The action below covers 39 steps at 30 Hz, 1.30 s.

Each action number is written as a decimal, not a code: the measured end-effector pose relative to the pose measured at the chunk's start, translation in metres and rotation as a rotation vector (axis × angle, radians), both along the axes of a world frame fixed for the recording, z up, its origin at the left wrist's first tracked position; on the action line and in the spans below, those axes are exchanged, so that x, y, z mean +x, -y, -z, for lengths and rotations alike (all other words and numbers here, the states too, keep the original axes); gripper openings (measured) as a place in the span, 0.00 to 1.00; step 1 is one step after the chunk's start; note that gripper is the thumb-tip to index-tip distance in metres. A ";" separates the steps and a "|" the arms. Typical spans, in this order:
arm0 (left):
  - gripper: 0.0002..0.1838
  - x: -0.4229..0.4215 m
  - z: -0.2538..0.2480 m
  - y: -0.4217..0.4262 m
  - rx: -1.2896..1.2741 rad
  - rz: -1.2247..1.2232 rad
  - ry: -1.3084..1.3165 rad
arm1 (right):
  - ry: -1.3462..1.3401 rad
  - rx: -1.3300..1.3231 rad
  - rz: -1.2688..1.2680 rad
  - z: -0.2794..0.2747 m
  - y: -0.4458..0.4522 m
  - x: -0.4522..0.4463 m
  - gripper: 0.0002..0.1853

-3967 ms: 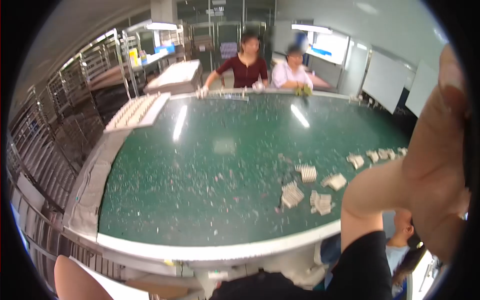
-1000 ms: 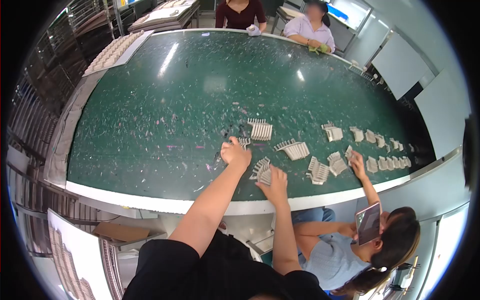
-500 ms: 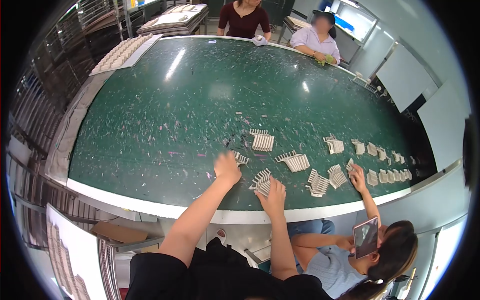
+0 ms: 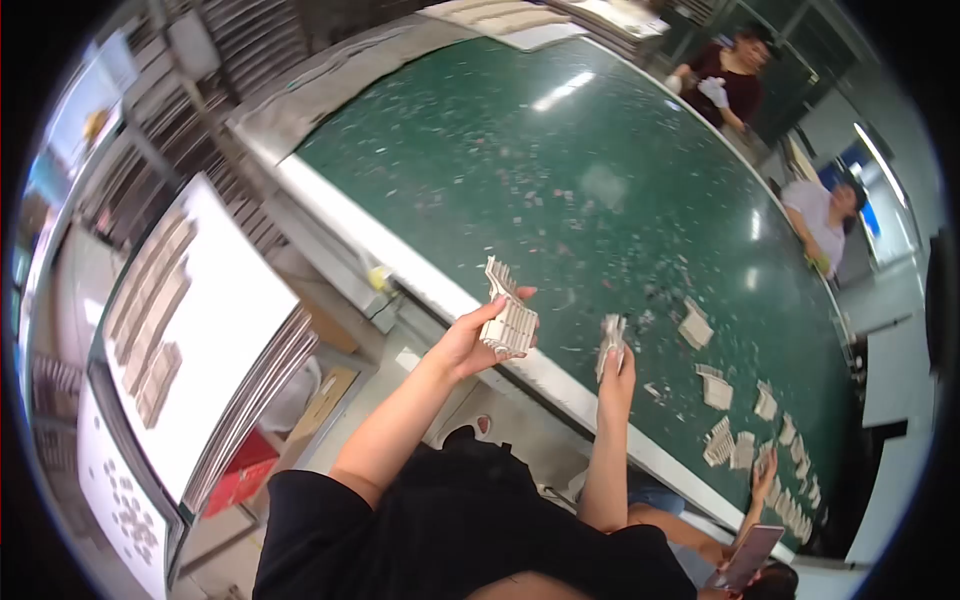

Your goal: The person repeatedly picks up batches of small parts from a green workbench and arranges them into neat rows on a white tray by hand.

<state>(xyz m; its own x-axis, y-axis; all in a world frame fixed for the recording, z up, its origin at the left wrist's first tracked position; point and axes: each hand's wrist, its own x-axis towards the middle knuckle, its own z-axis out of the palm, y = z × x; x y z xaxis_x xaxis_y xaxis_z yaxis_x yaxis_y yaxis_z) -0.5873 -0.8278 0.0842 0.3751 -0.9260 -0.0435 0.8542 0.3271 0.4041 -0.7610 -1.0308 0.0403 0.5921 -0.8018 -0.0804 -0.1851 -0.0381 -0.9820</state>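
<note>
My left hand (image 4: 468,340) is closed round a pale, ribbed comb-like piece (image 4: 509,328), raised over the white front edge of the green table (image 4: 440,300). To its right, my right hand (image 4: 617,378) grips a second pale ribbed piece (image 4: 609,348), seen nearly edge-on, above the tabletop. Farther right on the green surface lie loose pieces of the same kind, among them one piece (image 4: 695,325) and another (image 4: 714,388).
A white board (image 4: 215,290) with rows of pale pieces lies on a stack at left. At lower right a co-worker's hand (image 4: 763,478) touches pieces, near a phone (image 4: 752,556). Two people, one in a dark red top (image 4: 722,85), are across the table. Racks stand at upper left.
The view has swung left. Both my hands have lifted off the tabletop, each with a ribbed piece from the near group. The board stack at left now shows more fully.
</note>
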 end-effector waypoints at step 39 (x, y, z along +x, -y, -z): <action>0.32 0.007 -0.015 -0.462 1.914 -0.973 0.827 | -0.169 -1.164 -0.693 0.005 -0.604 0.452 0.35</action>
<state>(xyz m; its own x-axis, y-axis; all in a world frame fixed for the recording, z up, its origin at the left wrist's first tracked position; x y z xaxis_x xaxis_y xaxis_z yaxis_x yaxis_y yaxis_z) -0.5802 -0.3655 0.0993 0.9218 0.3876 -0.0030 0.2786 -0.6573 0.7002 -0.3094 -0.4264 0.0350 0.9473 0.0001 0.3202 0.0966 -0.9535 -0.2854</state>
